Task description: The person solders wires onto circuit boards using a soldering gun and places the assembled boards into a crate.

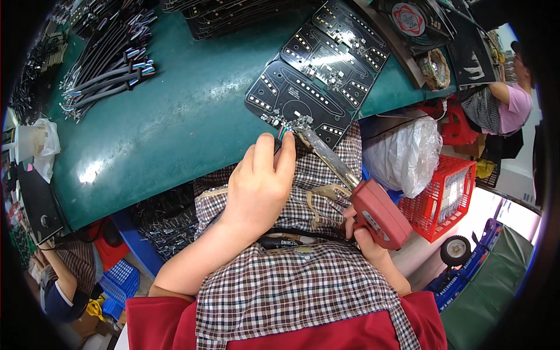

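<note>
A panel of black circuit boards (309, 96), dotted with small white LEDs and chips, lies at the table's near edge. At its closest board, my left hand (256, 181) pinches a short cable with thin coloured wires (283, 131), their ends at the row of components. From below right, my right hand (368, 240) is wrapped round the handle of a red soldering gun (379, 213). The gun's long metal barrel points up and left, its tip beside the wire ends and my left fingertips. Whether the tip touches the board, I cannot tell.
Cut black cables (111, 70) lie on the green table (169, 99), with stacked boards (227, 20) behind. A fan (408, 20) and a brown lump (434, 69) sit at the far right. Right of my lap are a plastic bag (408, 151) and red crate (440, 198). People work on both sides.
</note>
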Demonstrator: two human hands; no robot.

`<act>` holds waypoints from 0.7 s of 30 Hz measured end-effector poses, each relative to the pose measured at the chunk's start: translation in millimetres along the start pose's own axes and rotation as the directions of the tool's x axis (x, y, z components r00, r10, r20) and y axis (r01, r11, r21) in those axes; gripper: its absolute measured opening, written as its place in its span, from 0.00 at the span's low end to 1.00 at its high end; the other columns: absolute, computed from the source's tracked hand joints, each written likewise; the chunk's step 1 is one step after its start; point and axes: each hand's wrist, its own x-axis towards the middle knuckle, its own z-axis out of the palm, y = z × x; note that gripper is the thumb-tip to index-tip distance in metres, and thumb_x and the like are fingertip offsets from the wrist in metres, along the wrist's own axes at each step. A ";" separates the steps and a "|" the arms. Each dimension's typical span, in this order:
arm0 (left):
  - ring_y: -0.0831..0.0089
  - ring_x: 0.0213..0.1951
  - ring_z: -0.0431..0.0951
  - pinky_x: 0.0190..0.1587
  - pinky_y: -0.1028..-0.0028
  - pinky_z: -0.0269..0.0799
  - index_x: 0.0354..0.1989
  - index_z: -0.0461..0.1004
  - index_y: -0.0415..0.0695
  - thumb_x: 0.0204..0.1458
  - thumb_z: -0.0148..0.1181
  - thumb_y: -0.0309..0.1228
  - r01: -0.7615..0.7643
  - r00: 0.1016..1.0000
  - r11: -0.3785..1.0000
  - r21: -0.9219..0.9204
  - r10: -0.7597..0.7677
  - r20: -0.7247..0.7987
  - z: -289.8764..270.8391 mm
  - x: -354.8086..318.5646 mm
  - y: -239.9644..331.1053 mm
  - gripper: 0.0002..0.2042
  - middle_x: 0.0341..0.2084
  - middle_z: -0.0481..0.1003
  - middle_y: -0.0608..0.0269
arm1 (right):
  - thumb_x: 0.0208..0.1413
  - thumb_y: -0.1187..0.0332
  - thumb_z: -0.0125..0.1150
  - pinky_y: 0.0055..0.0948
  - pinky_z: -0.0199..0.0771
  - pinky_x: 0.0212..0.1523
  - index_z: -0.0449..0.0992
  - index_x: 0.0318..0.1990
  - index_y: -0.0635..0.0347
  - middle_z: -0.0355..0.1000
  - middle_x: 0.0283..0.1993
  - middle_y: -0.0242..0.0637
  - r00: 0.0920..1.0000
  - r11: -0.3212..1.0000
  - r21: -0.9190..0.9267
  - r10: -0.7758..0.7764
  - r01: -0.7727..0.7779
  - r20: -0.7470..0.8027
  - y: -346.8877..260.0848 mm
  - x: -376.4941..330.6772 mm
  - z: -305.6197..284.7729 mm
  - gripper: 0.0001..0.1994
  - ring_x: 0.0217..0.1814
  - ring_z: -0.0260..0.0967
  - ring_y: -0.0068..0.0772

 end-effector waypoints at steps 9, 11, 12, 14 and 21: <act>0.63 0.32 0.72 0.32 0.71 0.72 0.44 0.72 0.34 0.36 0.54 0.17 -0.021 1.000 0.998 0.055 0.020 0.023 -0.9 2.8 4.0 0.21 0.34 0.66 0.54 | 0.46 0.64 0.67 0.18 0.71 0.31 0.57 0.60 0.70 0.72 0.44 0.43 0.993 0.944 -0.311 -0.094 0.113 0.075 17.1 -8.5 -18.4 0.35 0.28 0.70 0.22; 0.62 0.32 0.72 0.32 0.71 0.72 0.44 0.72 0.34 0.36 0.54 0.17 -0.024 1.000 0.998 0.050 0.023 0.018 -0.2 3.8 4.7 0.20 0.34 0.66 0.53 | 0.47 0.64 0.67 0.18 0.71 0.30 0.56 0.60 0.70 0.72 0.44 0.43 0.984 0.927 -0.338 -0.131 0.165 0.119 12.5 -6.0 -15.6 0.36 0.27 0.70 0.22; 0.62 0.32 0.72 0.32 0.71 0.72 0.44 0.72 0.34 0.35 0.54 0.18 -0.028 0.999 0.999 0.044 0.028 0.015 0.1 4.1 5.1 0.20 0.34 0.66 0.53 | 0.47 0.63 0.67 0.19 0.70 0.29 0.55 0.60 0.71 0.73 0.43 0.44 0.991 0.975 -0.178 -0.124 0.131 0.046 5.1 -4.3 -7.6 0.37 0.26 0.69 0.22; 0.62 0.32 0.72 0.32 0.71 0.72 0.44 0.72 0.34 0.35 0.54 0.18 -0.041 0.999 0.998 0.052 0.040 0.018 0.3 5.4 3.7 0.20 0.33 0.66 0.53 | 0.47 0.61 0.67 0.19 0.69 0.25 0.49 0.62 0.71 0.73 0.42 0.46 0.993 0.992 -0.060 -0.116 0.115 -0.006 5.0 -3.2 -7.3 0.41 0.25 0.68 0.22; 0.61 0.35 0.71 0.36 0.69 0.70 0.45 0.71 0.34 0.35 0.56 0.19 -0.001 0.994 0.999 0.038 -0.003 0.110 -14.4 4.4 6.2 0.22 0.33 0.66 0.53 | 0.50 0.57 0.64 0.20 0.68 0.27 0.48 0.63 0.68 0.69 0.48 0.46 0.996 0.999 0.017 -0.051 0.050 0.079 -1.0 4.9 -7.8 0.40 0.25 0.67 0.24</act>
